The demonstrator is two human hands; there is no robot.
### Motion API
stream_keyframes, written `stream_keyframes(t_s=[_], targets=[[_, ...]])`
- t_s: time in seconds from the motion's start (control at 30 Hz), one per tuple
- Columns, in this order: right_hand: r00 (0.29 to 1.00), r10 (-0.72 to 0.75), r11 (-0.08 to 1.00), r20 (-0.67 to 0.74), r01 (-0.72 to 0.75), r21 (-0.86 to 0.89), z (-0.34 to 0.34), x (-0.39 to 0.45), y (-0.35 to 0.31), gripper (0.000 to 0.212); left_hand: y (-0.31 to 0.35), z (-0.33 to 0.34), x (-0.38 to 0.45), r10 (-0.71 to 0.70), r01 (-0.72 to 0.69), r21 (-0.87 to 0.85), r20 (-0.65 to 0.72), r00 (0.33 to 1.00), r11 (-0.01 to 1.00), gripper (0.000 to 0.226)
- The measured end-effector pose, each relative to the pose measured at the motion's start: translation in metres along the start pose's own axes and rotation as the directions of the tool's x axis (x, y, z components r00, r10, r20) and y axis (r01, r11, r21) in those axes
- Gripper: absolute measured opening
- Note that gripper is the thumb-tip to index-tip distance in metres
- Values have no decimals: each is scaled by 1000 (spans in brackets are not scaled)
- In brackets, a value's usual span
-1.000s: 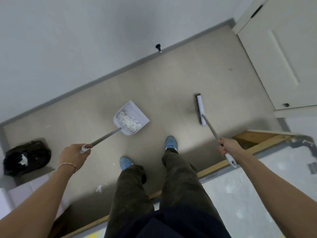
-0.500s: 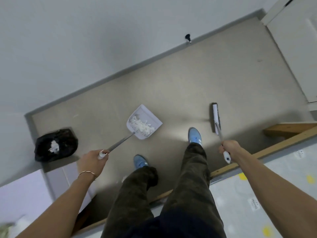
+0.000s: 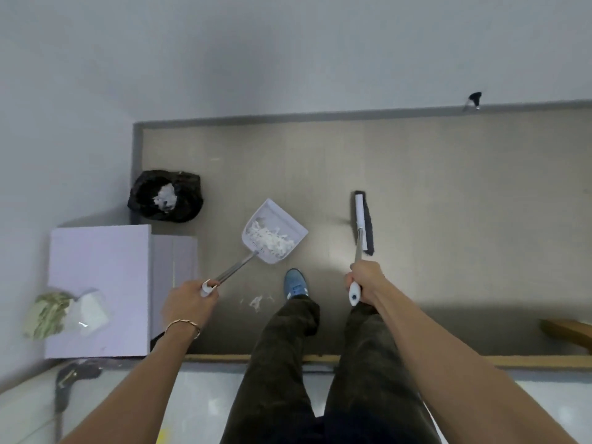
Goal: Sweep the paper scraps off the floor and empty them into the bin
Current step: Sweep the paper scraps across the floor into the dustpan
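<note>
Carrying the loaded dustpan (image 3: 272,237) toward the bin (image 3: 166,197).
Left hand (image 3: 189,304) grips its handle, right hand (image 3: 365,282) grips the broom (image 3: 362,225); next, tip scraps (image 3: 270,239) into the bin ahead-left; stray scraps (image 3: 258,302) remain between the hands.

Left of you: white cabinet (image 3: 99,283), a green bundle (image 3: 46,314) and a clear bag (image 3: 86,312) on top. Doorstop (image 3: 473,99) on far skirting.

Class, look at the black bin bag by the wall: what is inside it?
Inside the bin bag lies a small clump of white paper, near the middle of the opening. Whatever sits below that clump is hidden by the dark folds of the bag.
</note>
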State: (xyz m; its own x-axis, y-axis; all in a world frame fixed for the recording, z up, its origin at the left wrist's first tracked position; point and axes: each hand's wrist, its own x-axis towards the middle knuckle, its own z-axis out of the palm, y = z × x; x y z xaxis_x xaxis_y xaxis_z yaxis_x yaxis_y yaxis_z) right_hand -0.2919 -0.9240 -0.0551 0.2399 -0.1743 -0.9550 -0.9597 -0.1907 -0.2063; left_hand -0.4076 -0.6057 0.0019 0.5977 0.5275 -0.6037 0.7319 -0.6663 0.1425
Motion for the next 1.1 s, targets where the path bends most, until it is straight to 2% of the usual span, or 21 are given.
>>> stream_keyframes(t_s=[0.1, 0.27, 0.5, 0.63, 0.73, 0.8, 0.83, 0.93, 1.03, 1.1], targets=[[997, -57, 995, 44, 61, -77, 37, -2, -12, 26, -26, 0, -7, -56, 55, -33, -32, 998, 998, 27], [992, -56, 968, 114, 82, -236, 66, -9, -18, 22, -55, 6, -14, -198, 185, -165, -68, 978, 969, 29], [986, -134, 905, 97, 162, -393, 57, -25, -34, 28, -63, 13, -14, -327, 291, -329, -58, 943, 898, 35], [974, -200, 824, 107, 226, -519, 42, -33, -63, 31, -46, 15, -16, -399, 343, -409, -56, 915, 845, 38], [961, -219, 729, 172, 278, -626, 34, -38, -104, 26, -22, 15, -25, -471, 405, -468, -29, 881, 786, 34], [943, -231, 601, 239, 332, -727, 33, -37, -133, 25, -5, 16, -32, -516, 442, -505, -6, 857, 741, 35], [928, -237, 497, 287, 370, -785, 34, -34, -152, 25, 6, 18, -35, -544, 462, -529, 1, 839, 712, 34], [908, -181, 338, 378, 419, -843, 37, -26, -195, 21, 35, 27, -48, -595, 501, -566, 22, 803, 655, 26], [888, -77, 187, 454, 460, -868, 43, -24, -239, 34, 75, 44, -69, -710, 579, -632, 64, 702, 515, 27], [875, -27, 137, 483, 482, -865, 49, -31, -265, 37, 111, 60, -84, -771, 612, -685, 116, 626, 395, 26]])
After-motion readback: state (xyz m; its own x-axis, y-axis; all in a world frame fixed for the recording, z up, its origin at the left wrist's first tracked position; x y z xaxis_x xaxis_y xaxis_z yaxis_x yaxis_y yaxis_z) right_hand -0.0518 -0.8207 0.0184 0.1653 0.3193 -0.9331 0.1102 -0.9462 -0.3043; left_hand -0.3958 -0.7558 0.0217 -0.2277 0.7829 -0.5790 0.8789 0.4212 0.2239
